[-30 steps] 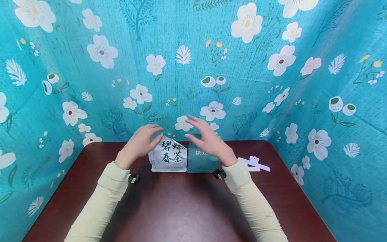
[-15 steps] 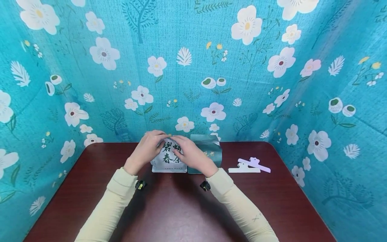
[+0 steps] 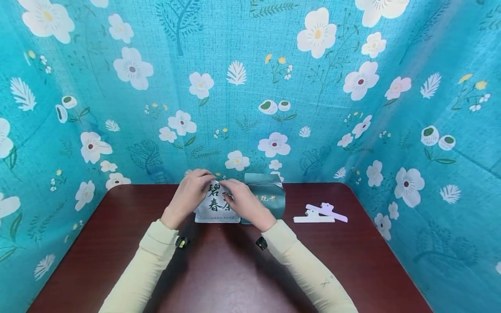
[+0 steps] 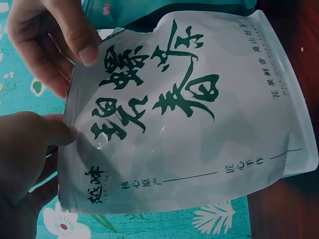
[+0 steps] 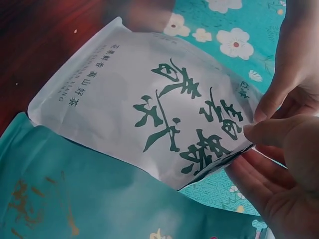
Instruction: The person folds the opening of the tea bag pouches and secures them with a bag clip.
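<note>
A white tea bag [image 3: 214,214] with large green characters stands at the back of the table. My left hand [image 3: 188,198] pinches its top edge between thumb and fingers. On the same edge, closer to the other corner, my right hand [image 3: 247,205] has its thumb in front and fingers behind. The left wrist view shows the front of the white bag [image 4: 199,134], and both thumbs lie along its rim. Beside it on the right stands a dark green tea bag [image 3: 277,204] with gold characters, partly covered by my right hand.
Right of the bags, a white sealing clip [image 3: 315,219] and a purple sealing clip [image 3: 336,215] lie on the dark red table [image 3: 219,269], one overlapping the other. A blue flowered cloth [image 3: 235,108] hangs behind and along both sides.
My right hand has moved left from in front of the green bag to the white bag's top edge. My left hand has come down onto that edge, and the hands are now close together.
</note>
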Demonstrator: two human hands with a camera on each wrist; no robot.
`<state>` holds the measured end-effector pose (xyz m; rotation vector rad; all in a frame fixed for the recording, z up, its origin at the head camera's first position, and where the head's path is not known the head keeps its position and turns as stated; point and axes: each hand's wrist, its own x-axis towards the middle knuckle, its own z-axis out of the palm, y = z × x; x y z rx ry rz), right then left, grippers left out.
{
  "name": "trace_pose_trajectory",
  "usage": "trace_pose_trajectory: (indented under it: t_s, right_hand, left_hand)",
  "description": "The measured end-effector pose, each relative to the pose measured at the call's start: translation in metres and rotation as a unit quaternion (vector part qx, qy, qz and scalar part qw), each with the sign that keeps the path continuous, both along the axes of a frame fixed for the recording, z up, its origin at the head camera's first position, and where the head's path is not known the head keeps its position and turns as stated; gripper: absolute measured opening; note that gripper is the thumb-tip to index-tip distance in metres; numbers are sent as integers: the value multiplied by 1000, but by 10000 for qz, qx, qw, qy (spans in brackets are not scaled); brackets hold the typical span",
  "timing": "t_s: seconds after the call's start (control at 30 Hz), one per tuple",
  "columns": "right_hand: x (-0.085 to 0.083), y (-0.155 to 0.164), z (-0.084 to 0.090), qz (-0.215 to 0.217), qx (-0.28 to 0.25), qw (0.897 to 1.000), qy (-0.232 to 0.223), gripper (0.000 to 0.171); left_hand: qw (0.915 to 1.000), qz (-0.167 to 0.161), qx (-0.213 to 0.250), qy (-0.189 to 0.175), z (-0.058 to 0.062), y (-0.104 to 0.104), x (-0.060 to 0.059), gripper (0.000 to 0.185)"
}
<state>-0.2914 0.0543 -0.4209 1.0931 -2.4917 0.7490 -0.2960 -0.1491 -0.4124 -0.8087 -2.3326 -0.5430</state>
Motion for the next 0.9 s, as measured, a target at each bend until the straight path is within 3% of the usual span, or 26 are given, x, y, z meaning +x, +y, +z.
trace_pose_trajectory:
  t_s: [0.4, 0.63, 0.9]
  right_hand:
    - [-6, 0, -9, -290, 53, 9995, 82, 32]
    - [-8, 3, -8, -355, -137, 9990, 244, 28]
    - [-9, 5, -2, -99, -259, 9994, 187, 28]
  left_hand:
    - [9998, 33, 93, 152, -6, 6, -2, 8]
    - [9990, -277, 300, 204, -9, 3, -5, 7]
    - [9977, -562, 366, 125, -11, -2, -5, 16]
